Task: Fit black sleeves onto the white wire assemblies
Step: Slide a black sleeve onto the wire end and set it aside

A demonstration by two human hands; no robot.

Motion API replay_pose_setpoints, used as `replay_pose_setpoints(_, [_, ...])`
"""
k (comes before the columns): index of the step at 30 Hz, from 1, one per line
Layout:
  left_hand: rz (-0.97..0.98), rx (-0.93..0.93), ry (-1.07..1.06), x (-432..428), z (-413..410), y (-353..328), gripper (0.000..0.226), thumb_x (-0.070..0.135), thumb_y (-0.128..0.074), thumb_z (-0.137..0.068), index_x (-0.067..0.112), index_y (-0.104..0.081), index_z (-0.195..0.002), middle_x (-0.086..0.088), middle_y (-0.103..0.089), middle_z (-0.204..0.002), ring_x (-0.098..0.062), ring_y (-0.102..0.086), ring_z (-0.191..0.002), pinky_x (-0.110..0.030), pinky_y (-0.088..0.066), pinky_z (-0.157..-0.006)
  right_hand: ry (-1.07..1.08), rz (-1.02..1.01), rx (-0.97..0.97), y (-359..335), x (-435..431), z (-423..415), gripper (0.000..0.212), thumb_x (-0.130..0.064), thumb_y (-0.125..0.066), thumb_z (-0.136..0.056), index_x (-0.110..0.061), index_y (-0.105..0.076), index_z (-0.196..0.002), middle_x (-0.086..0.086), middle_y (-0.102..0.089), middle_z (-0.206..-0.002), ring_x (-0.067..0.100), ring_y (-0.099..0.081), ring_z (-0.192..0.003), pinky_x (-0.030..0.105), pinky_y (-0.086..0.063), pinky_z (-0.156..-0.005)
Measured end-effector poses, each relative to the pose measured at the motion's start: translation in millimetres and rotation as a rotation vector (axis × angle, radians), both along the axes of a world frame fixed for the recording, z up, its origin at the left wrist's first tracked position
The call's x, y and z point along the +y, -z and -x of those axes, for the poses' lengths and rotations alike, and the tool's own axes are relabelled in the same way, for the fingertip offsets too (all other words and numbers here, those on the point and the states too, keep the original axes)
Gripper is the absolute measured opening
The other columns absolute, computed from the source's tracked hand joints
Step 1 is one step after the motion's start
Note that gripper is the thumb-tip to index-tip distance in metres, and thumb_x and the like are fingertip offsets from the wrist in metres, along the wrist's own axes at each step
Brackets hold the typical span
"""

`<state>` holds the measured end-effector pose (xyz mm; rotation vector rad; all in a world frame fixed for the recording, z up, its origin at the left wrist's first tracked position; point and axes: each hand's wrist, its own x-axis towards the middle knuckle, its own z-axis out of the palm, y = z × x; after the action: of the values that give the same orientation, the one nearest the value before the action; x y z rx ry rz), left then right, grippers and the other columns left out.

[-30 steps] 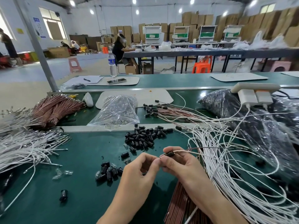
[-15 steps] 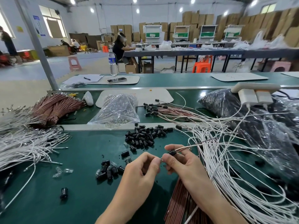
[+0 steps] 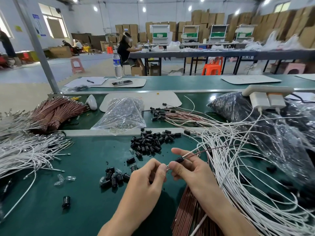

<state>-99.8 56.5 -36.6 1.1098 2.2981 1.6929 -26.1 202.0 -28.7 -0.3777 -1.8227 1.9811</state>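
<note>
Centrally, right hand point(image 3: 190, 169) pinches the black sleeve point(image 3: 179, 159) on its wire point(image 3: 211, 150) — long axis running toward 2 o'clock. Left hand point(image 3: 150, 174), fingertips closed on the wire's bare tip point(image 3: 167, 166), sits at the sleeve's 8 o'clock — nearer the open end.

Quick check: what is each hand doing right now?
Left hand: pinched shut on the wire tip.
Right hand: shut on the black sleeve.
</note>
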Motion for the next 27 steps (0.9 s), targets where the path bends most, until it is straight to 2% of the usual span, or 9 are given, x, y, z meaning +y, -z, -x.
replay_pose_setpoints(6, [0.022,0.045,0.014,-1.1,0.6,0.4,0.034,0.06,-0.042,-0.096,0.032,-0.059,-0.084,-0.003,-0.063,-0.072,-0.022,-0.058,-0.063,-0.043,-0.046,-0.062,-0.01,-0.006,-0.02,0.7,-0.3,-0.4,0.04,-0.031,-0.077,-0.075,-0.03,-0.07,-0.115,0.001,-0.072,-0.074,0.011,-0.07,-0.073,0.02,-0.056,-0.07])
replay_pose_setpoints(10, [0.033,0.048,0.02,-1.2,1.6,1.3,0.035,0.061,-0.043,-0.096,0.034,-0.06,-0.084,0.0,-0.064,-0.072,-0.021,-0.058,-0.064,-0.041,-0.046,-0.061,-0.013,0.013,-0.02,-0.1,0.1,-2.5,0.027,-0.03,-0.077,-0.079,-0.037,-0.075,-0.104,0.0,-0.074,-0.077,0.009,-0.069,-0.072,0.017,-0.054,-0.071])
replay_pose_setpoints(12, [0.048,0.05,0.014,-1.8,3.7,0.7,0.032,0.062,-0.044,-0.097,0.038,-0.062,-0.087,0.007,-0.067,-0.076,-0.014,-0.062,-0.067,-0.034,-0.049,-0.062,-0.004,0.005,-0.024,-0.5,1.2,-2.8,0.024,-0.023,-0.077,-0.084,-0.039,-0.076,-0.102,-0.001,-0.074,-0.078,0.008,-0.068,-0.071,0.016,-0.053,-0.071])
replay_pose_setpoints(14, [0.033,0.034,-0.001,-2.8,6.3,-0.8,0.026,0.059,-0.045,-0.096,0.043,-0.064,-0.09,0.013,-0.069,-0.08,-0.008,-0.066,-0.076,-0.022,-0.05,-0.065,0.011,0.012,-0.025,-0.9,2.0,-2.9,0.022,-0.016,-0.076,-0.087,-0.032,-0.077,-0.102,-0.001,-0.075,-0.078,0.008,-0.069,-0.071,0.016,-0.053,-0.071])
replay_pose_setpoints(17, [0.011,0.008,-0.01,-4.3,7.5,-2.8,0.025,0.057,-0.045,-0.094,0.044,-0.066,-0.093,0.014,-0.071,-0.082,-0.004,-0.067,-0.081,-0.016,-0.05,-0.069,0.021,0.012,-0.027,-2.0,1.6,-3.3,0.022,-0.015,-0.076,-0.088,-0.027,-0.076,-0.106,-0.001,-0.075,-0.078,0.008,-0.069,-0.071,0.016,-0.053,-0.071])
replay_pose_setpoints(19, [0.021,0.024,0.003,-4.4,6.5,-2.7,0.021,0.053,-0.048,-0.095,0.043,-0.066,-0.092,0.013,-0.071,-0.081,-0.006,-0.067,-0.079,-0.02,-0.051,-0.068,0.024,0.013,-0.026,-2.3,1.6,-3.7,0.022,-0.014,-0.075,-0.088,-0.027,-0.075,-0.106,-0.002,-0.075,-0.078,0.008,-0.069,-0.071,0.016,-0.054,-0.07])
replay_pose_setpoints(22, [0.026,0.035,0.024,-3.2,4.6,-3.0,0.014,0.046,-0.055,-0.097,0.04,-0.067,-0.092,0.01,-0.07,-0.081,-0.012,-0.066,-0.078,-0.032,-0.051,-0.07,0.024,0.007,-0.025,-2.9,1.1,-5.1,0.02,-0.015,-0.076,-0.088,-0.029,-0.077,-0.102,-0.002,-0.074,-0.078,0.008,-0.069,-0.071,0.015,-0.053,-0.07])
replay_pose_setpoints(27, [0.024,0.018,0.037,-3.3,4.2,-4.5,0.01,0.046,-0.059,-0.095,0.042,-0.068,-0.093,0.011,-0.071,-0.083,-0.014,-0.067,-0.081,-0.033,-0.052,-0.072,0.03,-0.036,-0.025,-3.0,0.5,-5.6,0.017,-0.017,-0.077,-0.087,-0.03,-0.077,-0.098,-0.002,-0.074,-0.076,0.008,-0.068,-0.068,0.014,-0.052,-0.07])
